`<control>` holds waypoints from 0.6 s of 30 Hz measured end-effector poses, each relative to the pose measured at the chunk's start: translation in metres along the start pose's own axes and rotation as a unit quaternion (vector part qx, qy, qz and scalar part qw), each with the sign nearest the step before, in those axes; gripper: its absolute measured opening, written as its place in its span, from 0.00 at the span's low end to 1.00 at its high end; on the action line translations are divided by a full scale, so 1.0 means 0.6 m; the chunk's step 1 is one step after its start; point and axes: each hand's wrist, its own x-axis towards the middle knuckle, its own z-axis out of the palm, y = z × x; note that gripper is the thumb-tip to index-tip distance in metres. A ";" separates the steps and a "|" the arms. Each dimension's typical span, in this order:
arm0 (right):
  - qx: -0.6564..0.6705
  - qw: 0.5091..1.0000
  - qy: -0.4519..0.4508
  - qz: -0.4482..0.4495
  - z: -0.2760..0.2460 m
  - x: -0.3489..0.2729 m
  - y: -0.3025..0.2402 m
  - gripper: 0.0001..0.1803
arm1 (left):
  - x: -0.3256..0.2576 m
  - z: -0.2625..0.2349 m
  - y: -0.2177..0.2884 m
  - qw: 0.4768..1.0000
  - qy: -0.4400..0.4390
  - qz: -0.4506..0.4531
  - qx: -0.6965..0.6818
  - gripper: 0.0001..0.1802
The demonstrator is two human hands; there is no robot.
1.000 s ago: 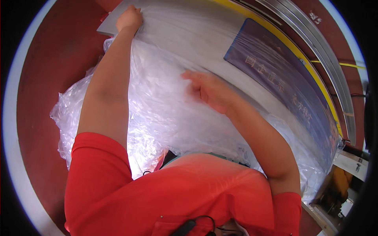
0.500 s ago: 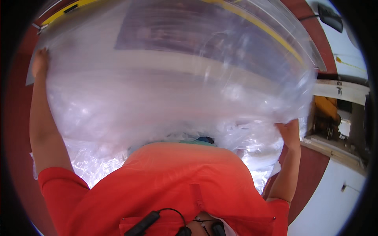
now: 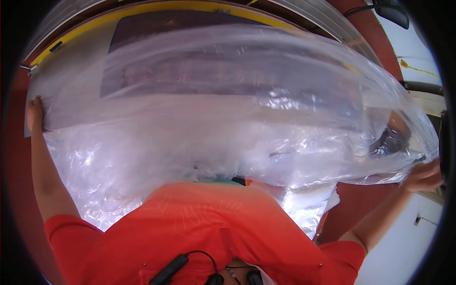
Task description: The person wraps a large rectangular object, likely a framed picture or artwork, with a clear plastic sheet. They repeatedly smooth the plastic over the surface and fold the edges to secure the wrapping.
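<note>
A wide, clear plastic sheet (image 3: 213, 137) stretches across the view between my two arms, loose and rippling. At the far left, my left hand (image 3: 34, 114) is closed on its edge, with the fingertips partly hidden. My right hand (image 3: 424, 175) is out at the far right, gripping the gathered other end of the sheet, somewhat blurred. Through the film I see a dark panel (image 3: 156, 21) set in the pale work surface (image 3: 71, 71). Crinkled plastic (image 3: 306, 204) lies in a pile close to my body.
A yellow strip (image 3: 199, 5) runs along the far edge of the work surface, with metal rails (image 3: 323, 14) beyond it. The floor is reddish brown (image 3: 351, 204), turning white (image 3: 394, 237) at the right. A black object on an arm (image 3: 394, 16) sits at the upper right.
My right hand has swung outward to the right, drawing the sheet with it. My left hand has come slightly nearer and further left. More of the dark panel and yellow strip shows.
</note>
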 end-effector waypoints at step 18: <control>-0.044 0.840 -0.497 0.212 0.329 -0.282 -0.161 0.31 | -0.039 -0.040 0.073 1.000 -0.014 -0.002 -0.021 0.23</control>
